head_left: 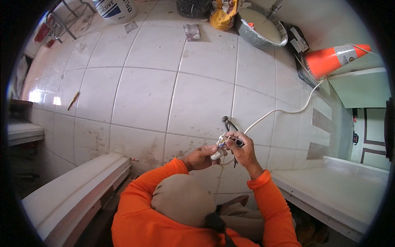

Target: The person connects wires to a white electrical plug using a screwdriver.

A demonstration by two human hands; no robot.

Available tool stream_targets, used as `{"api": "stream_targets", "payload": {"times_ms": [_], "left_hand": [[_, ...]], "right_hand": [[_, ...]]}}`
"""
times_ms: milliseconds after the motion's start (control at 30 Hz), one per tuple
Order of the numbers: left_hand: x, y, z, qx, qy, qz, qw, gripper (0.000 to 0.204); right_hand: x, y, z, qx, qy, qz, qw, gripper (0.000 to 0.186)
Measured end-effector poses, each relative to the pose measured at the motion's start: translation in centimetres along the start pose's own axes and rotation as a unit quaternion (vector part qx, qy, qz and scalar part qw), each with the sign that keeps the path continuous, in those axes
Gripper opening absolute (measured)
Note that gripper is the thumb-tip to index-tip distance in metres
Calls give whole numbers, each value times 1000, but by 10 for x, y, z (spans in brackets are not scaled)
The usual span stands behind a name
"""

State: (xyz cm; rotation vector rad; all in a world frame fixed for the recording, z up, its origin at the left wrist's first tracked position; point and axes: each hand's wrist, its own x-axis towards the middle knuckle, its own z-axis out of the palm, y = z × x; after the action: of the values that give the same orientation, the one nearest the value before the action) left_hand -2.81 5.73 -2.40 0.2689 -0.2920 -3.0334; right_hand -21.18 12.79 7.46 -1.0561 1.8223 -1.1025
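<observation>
My left hand [201,157] is closed around a white electrical plug [217,154], fingers and thumb gripping its body. Small wires, one of them blue, show at the plug's opened end. My right hand [245,153] pinches close to those wires, its fingertips almost meeting the plug. A dark tool with a round end [239,143] sticks out of the right hand; its kind is unclear. From the right, a white cable [284,110] runs across the floor to my hands. Just beyond them lies a dark, thin object with a knobbed end [225,119], partly hidden by my fingers.
An orange traffic cone [329,60] lies on its side at right. At the back stand a grey tub of pale liquid [263,26], a yellow bag [224,15] and a white bucket [115,9]. White panels [78,193] flank me. A thin brownish stick [73,101] lies far left.
</observation>
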Motion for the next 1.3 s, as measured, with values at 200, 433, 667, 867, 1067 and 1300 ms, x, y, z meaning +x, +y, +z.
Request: {"api": "stream_targets", "payload": {"times_ms": [200,433,667,867,1067,1300], "left_hand": [[-9,19,-21,-80,44,84,992,41],[-32,34,-40,-97,72,165,979,38],[-36,36,-39,-100,103,186,972,39],[-23,74,-25,-70,69,202,974,36],[-18,68,-15,-61,64,178,980,40],[-19,65,-6,-20,17,161,987,42]], "right_hand": [[12,30,-14,-120,24,104,987,25],[-4,71,-4,-383,-62,73,919,15],[-23,98,37,-362,-104,22,926,19],[-25,95,86,-401,-120,-78,905,15],[-19,108,116,-479,-187,-31,857,14],[-25,115,112,-431,-138,-101,886,26]]}}
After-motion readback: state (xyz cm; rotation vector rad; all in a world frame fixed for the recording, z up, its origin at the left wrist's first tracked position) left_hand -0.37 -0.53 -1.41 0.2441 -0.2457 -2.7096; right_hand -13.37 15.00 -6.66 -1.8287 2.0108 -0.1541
